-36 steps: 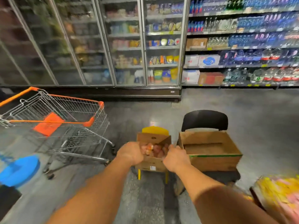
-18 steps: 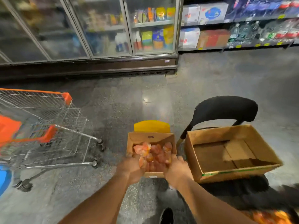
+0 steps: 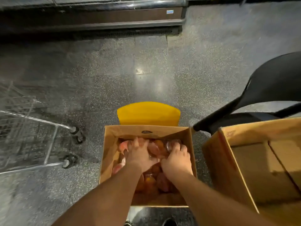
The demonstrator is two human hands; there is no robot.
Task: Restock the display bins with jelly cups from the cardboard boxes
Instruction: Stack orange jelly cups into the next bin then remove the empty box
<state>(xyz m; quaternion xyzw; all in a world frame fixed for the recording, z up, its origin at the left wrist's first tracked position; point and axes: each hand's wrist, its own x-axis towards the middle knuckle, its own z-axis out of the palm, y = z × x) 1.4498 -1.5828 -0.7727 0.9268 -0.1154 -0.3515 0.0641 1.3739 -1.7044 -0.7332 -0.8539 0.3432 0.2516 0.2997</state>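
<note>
An open cardboard box (image 3: 146, 131) stands on a yellow chair (image 3: 148, 113) right below me. It holds several orange and pink jelly cups (image 3: 157, 148). Both my hands are inside it. My left hand (image 3: 139, 154) lies over the cups at the box's left, its fingers spread and curling onto them. My right hand (image 3: 176, 159) is at the box's right, its fingers curled round cups under it. My forearms hide the cups nearest me.
A second cardboard box (image 3: 254, 160), with nothing in it, sits on a black chair (image 3: 273, 85) to the right. A wire shopping cart (image 3: 32, 141) stands on the speckled floor at the left. The base of a cooler cabinet (image 3: 97, 18) runs along the top.
My view has tipped down and come closer to the box. Both hands have moved from the box's near rim down into it, onto the jelly cups.
</note>
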